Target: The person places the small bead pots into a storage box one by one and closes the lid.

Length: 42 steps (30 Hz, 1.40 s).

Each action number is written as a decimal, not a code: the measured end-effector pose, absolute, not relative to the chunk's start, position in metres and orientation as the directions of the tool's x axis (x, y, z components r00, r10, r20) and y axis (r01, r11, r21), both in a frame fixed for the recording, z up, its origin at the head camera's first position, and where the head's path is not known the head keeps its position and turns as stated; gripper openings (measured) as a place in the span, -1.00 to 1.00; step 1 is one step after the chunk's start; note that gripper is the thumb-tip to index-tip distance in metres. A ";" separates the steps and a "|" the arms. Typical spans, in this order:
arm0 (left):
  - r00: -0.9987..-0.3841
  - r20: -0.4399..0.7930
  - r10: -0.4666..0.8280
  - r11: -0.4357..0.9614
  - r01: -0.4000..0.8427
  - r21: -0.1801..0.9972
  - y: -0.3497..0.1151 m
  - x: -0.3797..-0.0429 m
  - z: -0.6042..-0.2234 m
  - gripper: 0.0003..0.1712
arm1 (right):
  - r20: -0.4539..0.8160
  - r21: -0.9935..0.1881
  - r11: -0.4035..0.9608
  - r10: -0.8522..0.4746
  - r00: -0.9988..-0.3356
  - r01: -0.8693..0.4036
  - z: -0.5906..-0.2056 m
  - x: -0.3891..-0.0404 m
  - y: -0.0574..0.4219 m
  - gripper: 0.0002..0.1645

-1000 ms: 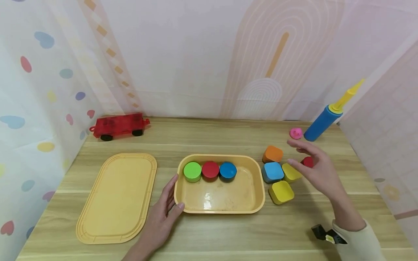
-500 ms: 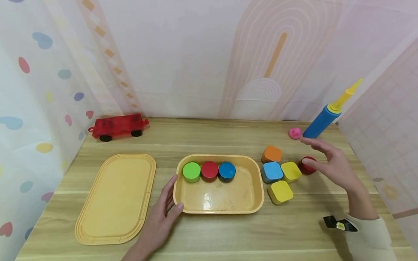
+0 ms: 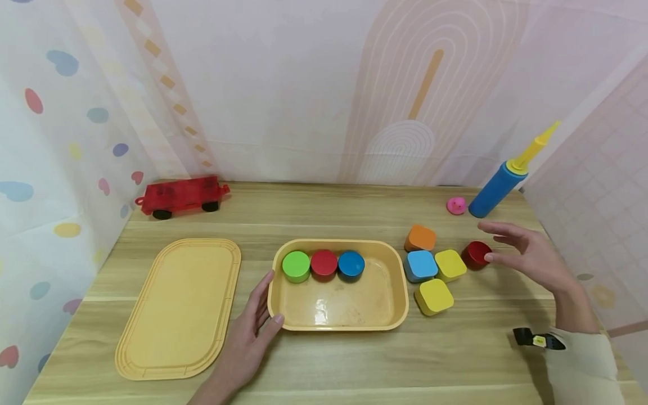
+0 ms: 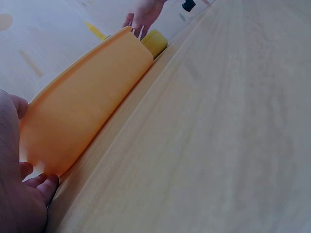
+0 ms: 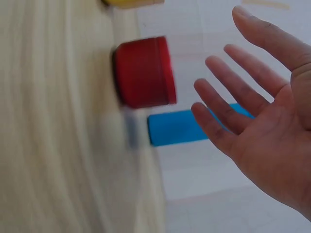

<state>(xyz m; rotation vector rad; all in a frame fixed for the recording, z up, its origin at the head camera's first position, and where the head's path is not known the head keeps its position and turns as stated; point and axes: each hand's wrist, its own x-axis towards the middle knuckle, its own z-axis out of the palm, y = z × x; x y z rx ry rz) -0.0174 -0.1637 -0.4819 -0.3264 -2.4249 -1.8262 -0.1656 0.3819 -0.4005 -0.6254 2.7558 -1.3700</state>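
Note:
A yellow-orange plastic box (image 3: 339,327) stands in the middle of the table. Inside, along its far wall, are a green round block (image 3: 296,266), a red round block (image 3: 324,265) and a blue round block (image 3: 351,265). My left hand (image 3: 248,340) holds the box's near left corner, thumb in front and fingers along the end wall. Over on the right, my right hand (image 3: 536,261) hovers with spread fingers beside another red round block (image 3: 476,256). In the right wrist view, a gap shows between that red block (image 5: 146,73) and the hand (image 5: 272,111).
Between box and right hand sit an orange block (image 3: 421,238), a light blue block (image 3: 421,265) and two yellow blocks (image 3: 434,297). A flat yellow lid (image 3: 179,309) lies left. Farther back are a red toy wagon (image 3: 182,197), a pink toy (image 3: 457,206) and a blue-yellow pump (image 3: 498,188).
My right hand has moved right, from above the yellow blocks to the right side of the outer red block, uncovering it. The left hand and the box stay in place.

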 end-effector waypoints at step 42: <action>-0.974 0.196 0.116 0.271 0.220 0.937 -0.164 -0.017 -0.482 -0.14 | -0.076 -0.691 0.708 -0.275 -0.959 -0.148 -0.417 -0.170 0.391 -0.32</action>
